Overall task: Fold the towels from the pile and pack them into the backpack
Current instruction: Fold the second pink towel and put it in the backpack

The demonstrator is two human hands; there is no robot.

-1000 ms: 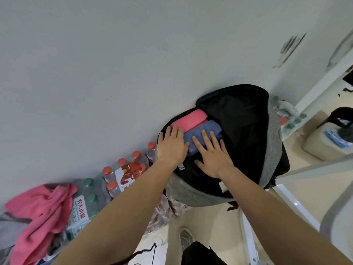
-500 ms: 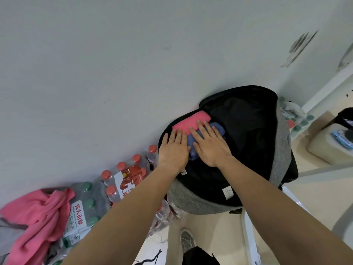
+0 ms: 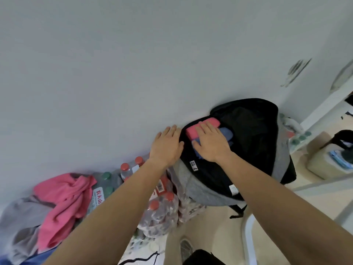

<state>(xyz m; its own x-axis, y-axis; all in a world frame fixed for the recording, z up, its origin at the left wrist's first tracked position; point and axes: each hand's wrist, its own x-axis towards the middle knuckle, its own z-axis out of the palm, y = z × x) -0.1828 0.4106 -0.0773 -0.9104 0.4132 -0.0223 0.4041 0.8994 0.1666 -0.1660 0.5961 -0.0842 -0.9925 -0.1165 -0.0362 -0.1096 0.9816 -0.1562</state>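
A black and grey backpack (image 3: 254,134) stands unzipped against the white wall. Inside its left side lie a folded pink towel (image 3: 193,130) and a folded blue towel (image 3: 226,133) beside it. My right hand (image 3: 211,143) lies flat with fingers spread on both towels, pressing them down. My left hand (image 3: 167,147) rests flat on the backpack's left rim, holding nothing. At the lower left sits the pile with a crumpled pink towel (image 3: 65,201) on grey cloth (image 3: 21,217).
Shrink-wrapped packs of water bottles (image 3: 160,207) with red and green caps stand between the pile and the backpack. A white frame (image 3: 248,240) and a beige box (image 3: 328,159) are at the right. My shoe (image 3: 186,249) shows on the floor below.
My right hand slid left and up over the blue towel onto the pink one. My left hand moved left off the towels to the backpack's rim. The view shifted slightly.
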